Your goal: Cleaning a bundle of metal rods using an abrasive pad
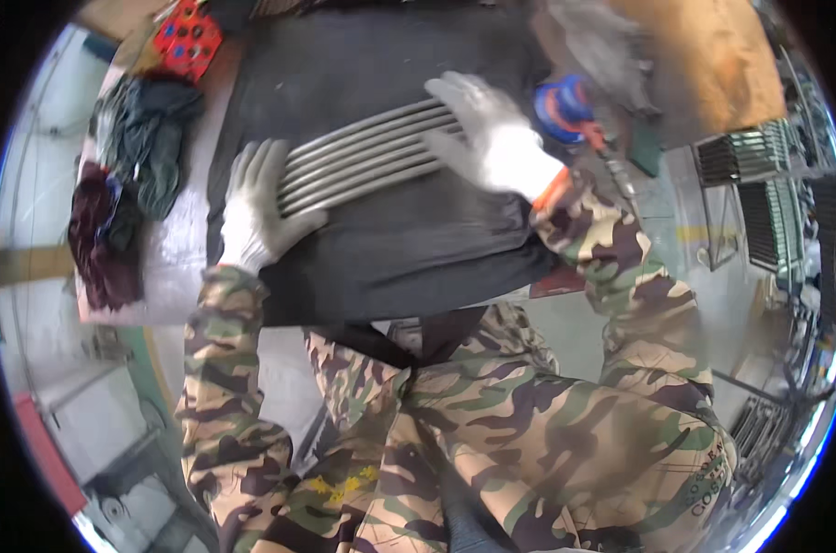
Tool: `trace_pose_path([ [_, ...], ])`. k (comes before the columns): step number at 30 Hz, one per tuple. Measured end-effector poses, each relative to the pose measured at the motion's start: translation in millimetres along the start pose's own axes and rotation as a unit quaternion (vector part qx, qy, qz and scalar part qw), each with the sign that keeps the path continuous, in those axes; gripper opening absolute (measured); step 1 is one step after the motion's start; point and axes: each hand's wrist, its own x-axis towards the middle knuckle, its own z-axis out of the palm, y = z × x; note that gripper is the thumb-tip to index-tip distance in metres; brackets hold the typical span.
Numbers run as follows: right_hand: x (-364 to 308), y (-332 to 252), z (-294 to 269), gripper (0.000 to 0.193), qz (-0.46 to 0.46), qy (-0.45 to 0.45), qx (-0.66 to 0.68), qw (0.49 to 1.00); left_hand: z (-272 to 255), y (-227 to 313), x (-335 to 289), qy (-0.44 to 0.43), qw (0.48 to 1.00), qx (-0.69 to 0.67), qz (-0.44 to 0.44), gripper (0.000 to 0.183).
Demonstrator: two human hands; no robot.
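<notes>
Several grey metal rods point(367, 157) lie side by side in a slanting row on a black cloth point(390, 249). My left hand point(255, 207), in a white glove, is against their left ends, fingers stretched out and thumb spread below the lowest rod. At the right ends is my right hand point(482, 134), also gloved in white and slightly blurred. Its fingers reach past the top rod, and its thumb lies over the rods. Both hands look open, touching the ends rather than wrapped round them.
Right of the cloth sits a blue and red round power tool point(565, 109) with a hose fitting. Dark crumpled cloths point(151, 138) and a red holed piece point(188, 41) lie at the left. Brown cardboard point(722, 64) is at the far right, beside racks of dark bars point(759, 221).
</notes>
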Motion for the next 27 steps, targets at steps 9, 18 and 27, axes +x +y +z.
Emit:
trace_pose_path([
  [9,-101.4,164.6,-131.4,0.050,0.169,0.142,-0.269,0.938,-7.8,0.7,-2.8,-0.010,0.999,0.009,-0.040,0.106],
  [18,-149.0,147.1,-154.9,0.038,0.233,0.097,-0.157,0.955,-17.1,10.0,-14.8,-0.029,0.994,0.003,-0.107,0.104],
  [27,-1.6,-51.6,-50.6,0.056,-0.088,0.106,-0.080,0.987,-7.6,3.4,-20.9,0.057,0.997,-0.003,-0.042,0.076],
])
